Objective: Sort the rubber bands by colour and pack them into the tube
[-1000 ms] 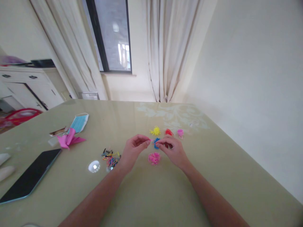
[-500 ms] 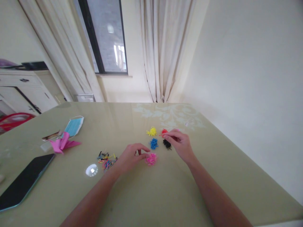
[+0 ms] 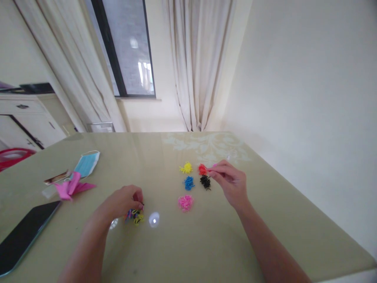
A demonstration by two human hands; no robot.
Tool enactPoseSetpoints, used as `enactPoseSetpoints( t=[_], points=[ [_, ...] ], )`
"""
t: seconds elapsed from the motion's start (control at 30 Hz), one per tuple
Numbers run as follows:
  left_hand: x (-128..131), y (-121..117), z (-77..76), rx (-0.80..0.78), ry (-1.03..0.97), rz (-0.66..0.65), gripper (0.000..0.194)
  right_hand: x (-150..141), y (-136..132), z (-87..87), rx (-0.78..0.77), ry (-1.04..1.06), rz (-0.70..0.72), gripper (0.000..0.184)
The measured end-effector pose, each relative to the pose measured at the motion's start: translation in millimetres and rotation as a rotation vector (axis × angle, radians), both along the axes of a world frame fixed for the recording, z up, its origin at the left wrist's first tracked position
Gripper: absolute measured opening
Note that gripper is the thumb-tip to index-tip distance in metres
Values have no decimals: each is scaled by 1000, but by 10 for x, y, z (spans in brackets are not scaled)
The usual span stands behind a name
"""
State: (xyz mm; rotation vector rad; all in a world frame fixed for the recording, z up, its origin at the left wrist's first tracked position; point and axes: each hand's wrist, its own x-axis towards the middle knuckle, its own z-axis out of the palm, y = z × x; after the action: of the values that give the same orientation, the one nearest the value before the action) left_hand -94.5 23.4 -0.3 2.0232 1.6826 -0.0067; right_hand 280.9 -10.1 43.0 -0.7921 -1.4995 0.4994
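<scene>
My left hand (image 3: 126, 199) is closed in a pinch at the mixed pile of small coloured rubber bands (image 3: 135, 217), partly covering it. A dark bit shows at its fingertips. To the right, my right hand (image 3: 231, 182) hovers beside the red pile (image 3: 202, 169), thumb and fingers pressed together; what they hold, if anything, is too small to make out. Near it lie a black pile (image 3: 205, 182), a blue pile (image 3: 189, 183) and a yellow pile (image 3: 186, 168). A pink pile (image 3: 185, 203) sits closer to me. Something pink (image 3: 215, 165) shows partly behind my right fingers.
On the left of the table (image 3: 182, 251) are a dark-screened phone or tablet (image 3: 28, 236), a folded pink paper shape (image 3: 72, 188), a blue face mask (image 3: 87, 164) and a brown strip (image 3: 56, 177). Round light reflections shine near the mixed pile. A wall stands along the right.
My left hand has moved left from the pink pile to the mixed pile. My right hand has drawn slightly right, away from the red pile. The view has shifted a little.
</scene>
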Motion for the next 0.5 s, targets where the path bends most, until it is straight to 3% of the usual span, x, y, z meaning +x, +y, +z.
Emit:
enactPoseSetpoints(
  t=[0.13, 0.27, 0.4, 0.5],
  points=[
    [49, 28, -27, 7, -31, -28, 19, 73, 238, -221, -99, -101, -159, 12],
    [137, -8, 104, 63, -98, -8, 22, 171, 536, -580, -185, -418, -414, 24],
    [256, -11, 232, 235, -305, 65, 26, 223, 717, -867, -239, -620, -479, 28],
    [320, 16, 240, 282, -544, 105, 30, 231, 751, -943, -233, -624, -472, 30]
  ],
)
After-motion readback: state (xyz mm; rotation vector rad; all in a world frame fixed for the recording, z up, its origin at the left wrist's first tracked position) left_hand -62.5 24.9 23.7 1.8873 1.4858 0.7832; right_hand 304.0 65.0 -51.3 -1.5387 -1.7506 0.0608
